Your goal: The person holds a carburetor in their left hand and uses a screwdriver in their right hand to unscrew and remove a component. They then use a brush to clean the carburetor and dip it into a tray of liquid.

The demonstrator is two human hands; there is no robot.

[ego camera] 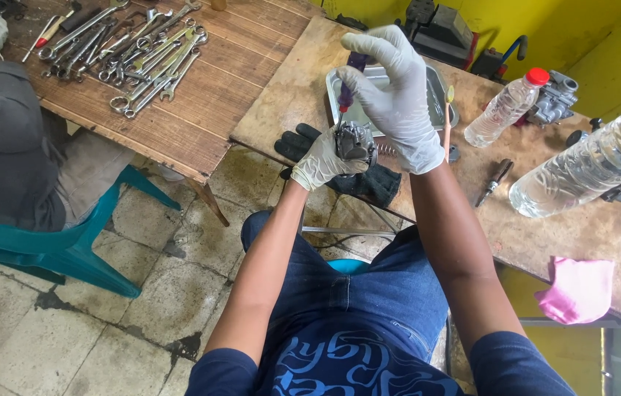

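The person sits on a stool and holds both gloved hands up in front of the wooden surface (589, 227). The left hand (323, 160) is closed around a small grey metal part (355, 141), and its fingers (309, 170) wrap the part from below and from the side, so the part is in the air just above the near edge of the surface. The right hand (398, 95) is above it and its fingers are curled shut around the purple handle of a screwdriver (345, 92). The shaft of the screwdriver points down and its tip meets the top of the metal part.

Under the hands, a pair of black gloves (369, 180) lies on the edge of the surface. Behind the hands there is a metal tray (439, 92), and a toothbrush (447, 117) leans at its right side. Further right a small plastic bottle (505, 110) with a red cap lies tilted, and a bigger clear bottle (596, 161) lies near the right edge of the view. A second screwdriver (495, 182) lies between the tray and the bigger bottle. A pink cloth (578, 290) hangs at the near edge.

On the other table (178, 125) at the left, many wrenches (134, 55) lie in a heap. Another person (2, 147) in a grey shirt sits there on a green plastic chair (68, 249).
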